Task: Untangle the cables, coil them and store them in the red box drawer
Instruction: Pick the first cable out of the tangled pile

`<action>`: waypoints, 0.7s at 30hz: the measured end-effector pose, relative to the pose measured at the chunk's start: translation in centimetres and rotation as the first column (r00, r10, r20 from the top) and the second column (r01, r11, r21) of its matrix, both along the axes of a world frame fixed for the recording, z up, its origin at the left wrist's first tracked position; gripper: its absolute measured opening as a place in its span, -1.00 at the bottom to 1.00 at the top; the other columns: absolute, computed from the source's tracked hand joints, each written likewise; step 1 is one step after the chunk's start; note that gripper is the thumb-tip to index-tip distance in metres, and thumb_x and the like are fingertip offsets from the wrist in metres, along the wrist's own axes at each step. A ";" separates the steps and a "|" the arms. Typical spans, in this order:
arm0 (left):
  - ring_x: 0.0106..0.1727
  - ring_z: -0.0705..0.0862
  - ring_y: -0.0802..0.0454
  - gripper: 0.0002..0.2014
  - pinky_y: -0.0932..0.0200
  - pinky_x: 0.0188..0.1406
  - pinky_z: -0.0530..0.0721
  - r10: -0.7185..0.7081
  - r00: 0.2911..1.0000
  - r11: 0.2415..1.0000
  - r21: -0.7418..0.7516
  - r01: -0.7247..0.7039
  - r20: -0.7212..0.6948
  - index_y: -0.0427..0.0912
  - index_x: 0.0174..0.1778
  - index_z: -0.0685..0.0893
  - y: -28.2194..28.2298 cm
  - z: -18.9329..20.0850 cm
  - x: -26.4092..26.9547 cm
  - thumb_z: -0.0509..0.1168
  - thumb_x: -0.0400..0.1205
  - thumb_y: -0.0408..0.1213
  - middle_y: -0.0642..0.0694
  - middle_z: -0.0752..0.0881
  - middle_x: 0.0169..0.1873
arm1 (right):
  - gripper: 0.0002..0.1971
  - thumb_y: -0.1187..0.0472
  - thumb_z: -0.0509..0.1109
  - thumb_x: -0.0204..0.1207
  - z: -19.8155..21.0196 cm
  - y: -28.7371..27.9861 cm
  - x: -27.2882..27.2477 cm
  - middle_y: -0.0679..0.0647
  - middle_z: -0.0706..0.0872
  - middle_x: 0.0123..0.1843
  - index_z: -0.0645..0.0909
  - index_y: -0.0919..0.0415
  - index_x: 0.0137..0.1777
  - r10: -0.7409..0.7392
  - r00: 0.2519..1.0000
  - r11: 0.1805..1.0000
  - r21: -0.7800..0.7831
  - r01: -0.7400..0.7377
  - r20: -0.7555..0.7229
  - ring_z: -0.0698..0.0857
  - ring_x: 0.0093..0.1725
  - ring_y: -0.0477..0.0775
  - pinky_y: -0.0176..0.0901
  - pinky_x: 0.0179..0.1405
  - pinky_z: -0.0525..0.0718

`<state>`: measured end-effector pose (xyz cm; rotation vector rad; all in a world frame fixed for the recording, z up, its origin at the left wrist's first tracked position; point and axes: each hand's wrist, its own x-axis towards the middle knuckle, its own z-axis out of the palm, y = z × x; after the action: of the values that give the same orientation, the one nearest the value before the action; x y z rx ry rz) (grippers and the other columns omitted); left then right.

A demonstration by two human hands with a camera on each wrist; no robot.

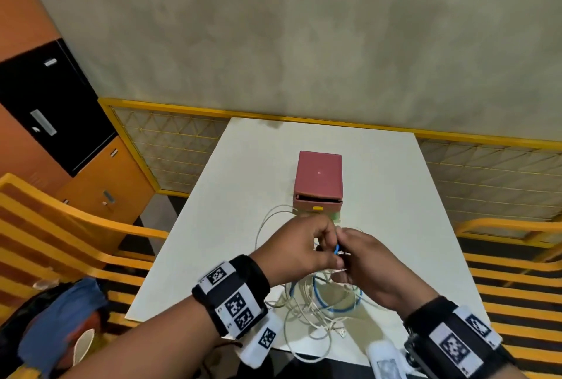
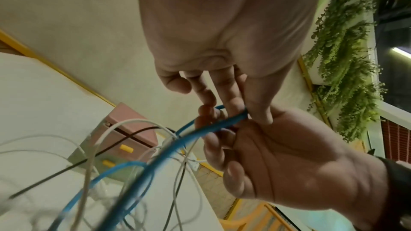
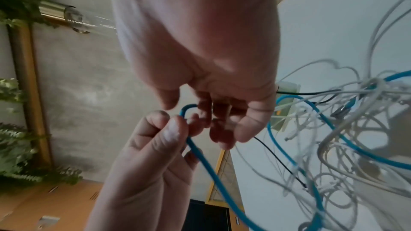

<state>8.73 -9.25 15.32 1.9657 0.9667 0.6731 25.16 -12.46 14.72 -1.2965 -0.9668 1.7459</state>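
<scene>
Two hands meet above the near half of the white tabletop (image 1: pixel 380 165), fingertips close together, both working one bend of a blue cable (image 2: pixel 213 127). In the left wrist view the left hand (image 1: pixel 299 244) pinches the blue cable between thumb and fingers, and the right hand (image 1: pixel 369 269) has its fingers curled around the same stretch just below. The right wrist view shows a tight loop of that cable standing up between the two hands, the left thumb and forefinger closed on it.

From the hands the blue cable hangs down into a tangle of white cables (image 1: pixel 307 305) lying on the tabletop beneath and just in front of the person; a blue loop lies within the pile. One thin black cable (image 2: pixel 124 145) runs through the same tangle. Some white strands reach over the near edge of the tabletop, and one arcs up to the left toward the box.

The red box (image 1: pixel 318 179) stands upright at mid-tabletop, just beyond the hands. Its upper drawer (image 1: pixel 317 203), with a yellow handle, sits slightly ajar; a second drawer with a yellow handle shows below it in the left wrist view. Cables touch the front of the box; none can be seen inside the drawer.

Yellow slatted benches (image 1: pixel 60 226) flank the tabletop on both sides. Both wrists carry black bands with printed markers.
</scene>
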 end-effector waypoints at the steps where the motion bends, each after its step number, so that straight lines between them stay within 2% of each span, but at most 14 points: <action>1: -0.07 0.64 0.14 -0.74 0.12 0.01 0.63 -0.010 0.999 0.998 0.057 0.013 -0.054 0.10 -0.27 0.56 0.0 -0.1 0.0 0.56 0.40 -0.20 0.06 0.69 -0.23 | -0.80 0.15 0.22 0.71 0.0 0.1 -0.2 0.11 0.69 -0.21 0.62 0.20 -0.04 -0.023 1.000 1.000 -0.015 0.023 0.000 0.63 -0.37 -0.01 -0.15 -0.36 0.59; 3: 0.01 0.63 0.17 -0.83 0.04 0.12 0.63 -0.027 0.994 0.989 0.144 0.042 -0.105 0.17 -0.24 0.57 0.0 -0.3 -0.2 0.47 0.43 -0.04 0.10 0.69 -0.17 | -0.89 0.28 0.25 0.66 0.2 0.3 -0.4 0.16 0.66 -0.26 0.59 0.21 -0.07 -0.027 0.999 1.000 -0.004 0.027 0.043 0.63 -0.43 0.02 -0.16 -0.46 0.56; 5: -0.09 0.67 0.16 -0.81 0.01 0.00 0.67 0.044 0.998 0.987 0.154 -0.037 -0.043 0.06 -0.24 0.59 0.1 -0.5 -0.3 0.41 0.47 0.05 0.06 0.72 -0.23 | -0.87 0.31 0.25 0.64 1.0 0.4 -0.4 0.19 0.73 -0.29 0.60 0.13 0.07 0.003 0.984 0.997 0.075 -0.016 0.181 0.69 -0.40 0.11 -0.17 -0.50 0.53; 7: -0.32 0.63 0.11 -0.71 0.04 -0.23 0.63 0.227 0.970 0.970 0.067 -0.233 0.085 -0.03 -0.28 0.58 0.8 -0.4 -0.2 0.41 0.47 0.11 0.02 0.68 -0.39 | -0.70 0.31 0.20 0.66 1.8 0.5 -0.3 0.25 0.80 -0.25 0.55 -0.11 0.20 0.008 0.952 0.984 0.166 -0.061 0.305 0.75 -0.36 0.16 -0.17 -0.49 0.53; 9: -0.39 0.54 0.10 -0.65 0.02 -0.28 0.57 0.312 0.940 0.950 -0.045 -0.309 0.135 0.00 -0.33 0.58 1.8 -0.6 -0.2 0.38 0.45 0.22 0.02 0.59 -0.45 | -0.65 0.34 0.17 0.67 2.6 0.7 -0.3 0.29 0.82 -0.14 0.55 -0.16 0.22 0.025 0.934 0.963 0.242 -0.118 0.357 0.77 -0.32 0.10 -0.18 -0.45 0.55; 11: -0.28 0.62 0.07 -0.60 -0.15 -0.08 0.66 0.214 0.971 0.967 -0.162 -0.196 0.104 0.06 -0.30 0.65 2.5 -0.7 -0.5 0.28 0.52 0.33 0.02 0.64 -0.38 | -0.67 0.40 0.18 0.66 3.4 0.8 -0.2 0.23 0.81 -0.12 0.63 -0.04 0.13 0.059 0.923 0.930 0.314 -0.189 0.380 0.76 -0.29 0.01 -0.29 -0.39 0.57; 12: -0.19 0.66 0.03 -0.56 -0.20 0.05 0.70 0.142 0.985 0.968 -0.222 -0.118 0.099 0.04 -0.21 0.70 2.6 -0.7 -0.5 0.22 0.57 0.35 -0.02 0.69 -0.31 | -0.67 0.43 0.19 0.65 3.9 1.0 -0.2 0.16 0.80 -0.15 0.67 -0.01 0.05 0.071 0.919 0.914 0.344 -0.216 0.388 0.75 -0.29 -0.04 -0.36 -0.38 0.57; 13: -0.15 0.68 -0.01 -0.53 -0.15 0.09 0.69 0.088 0.988 0.964 -0.262 -0.053 0.123 -0.02 -0.09 0.73 2.6 -0.5 -0.4 0.17 0.63 0.32 -0.08 0.70 -0.23 | -0.65 0.46 0.20 0.64 4.2 1.1 -0.2 0.08 0.79 -0.17 0.68 -0.01 -0.03 0.081 0.913 0.899 0.366 -0.240 0.400 0.73 -0.29 -0.09 -0.43 -0.38 0.57; 14: -0.17 0.66 -0.02 -0.53 -0.06 0.01 0.68 0.067 0.980 0.961 -0.275 -0.014 0.185 -0.12 0.02 0.73 2.5 -0.2 -0.1 0.13 0.69 0.21 -0.13 0.70 -0.18 | -0.65 0.46 0.22 0.63 4.3 1.2 -0.1 0.02 0.79 -0.17 0.69 -0.01 -0.08 0.086 0.899 0.886 0.379 -0.267 0.430 0.74 -0.28 -0.12 -0.45 -0.36 0.58; 15: -0.21 0.66 -0.01 -0.57 0.05 -0.10 0.64 0.088 0.961 0.959 -0.283 -0.010 0.263 -0.19 0.11 0.72 2.4 0.3 0.2 0.12 0.74 0.07 -0.15 0.71 -0.15 | -0.68 0.43 0.25 0.63 4.1 1.3 -0.1 0.01 0.79 -0.14 0.70 -0.01 -0.10 0.082 0.875 0.875 0.387 -0.292 0.477 0.76 -0.24 -0.11 -0.40 -0.33 0.62; 16: -0.19 0.71 0.01 -0.63 0.12 -0.13 0.65 0.141 0.934 0.952 -0.303 -0.037 0.327 -0.19 0.13 0.74 2.4 0.7 0.6 0.10 0.76 -0.04 -0.13 0.74 -0.11 | -0.76 0.35 0.31 0.62 3.7 1.5 0.0 0.03 0.80 -0.11 0.72 0.00 -0.09 0.058 0.847 0.867 0.393 -0.305 0.529 0.77 -0.19 -0.06 -0.28 -0.26 0.67; 18: 0.00 0.79 0.09 -0.66 0.17 0.01 0.72 0.255 0.888 0.938 -0.320 -0.131 0.382 -0.05 0.07 0.78 2.8 1.4 1.1 0.06 0.79 -0.15 -0.04 0.81 -0.03 | -0.92 0.16 0.40 0.59 2.7 1.7 0.2 0.00 0.78 -0.16 0.73 0.01 -0.08 -0.063 0.825 0.892 0.402 -0.205 0.562 0.73 -0.21 -0.01 -0.03 -0.18 0.72; 20: -0.02 0.79 0.08 -0.63 0.13 0.03 0.72 0.322 0.848 0.930 -0.307 -0.201 0.422 -0.03 -0.01 0.78 3.5 2.0 1.1 0.04 0.80 -0.13 0.02 0.82 -0.12 | -0.81 0.05 0.40 0.60 2.0 1.6 0.5 0.04 0.73 -0.24 0.71 0.11 -0.17 -0.175 0.866 0.944 0.330 0.012 0.469 0.67 -0.30 -0.02 0.01 -0.23 0.71; 21: -0.10 0.77 0.05 -0.62 0.10 -0.05 0.71 0.342 0.829 0.927 -0.302 -0.221 0.443 -0.04 -0.06 0.78 3.8 2.4 1.0 0.05 0.78 -0.08 0.02 0.80 -0.19 | -0.69 -0.02 0.35 0.62 1.8 1.5 0.5 0.12 0.71 -0.25 0.69 0.19 -0.20 -0.160 0.908 0.975 0.208 0.083 0.388 0.66 -0.31 0.02 0.01 -0.27 0.69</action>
<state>9.77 -5.42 17.67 1.3482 0.9704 1.1065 25.71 -11.00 16.51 -1.5881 -1.2175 1.2796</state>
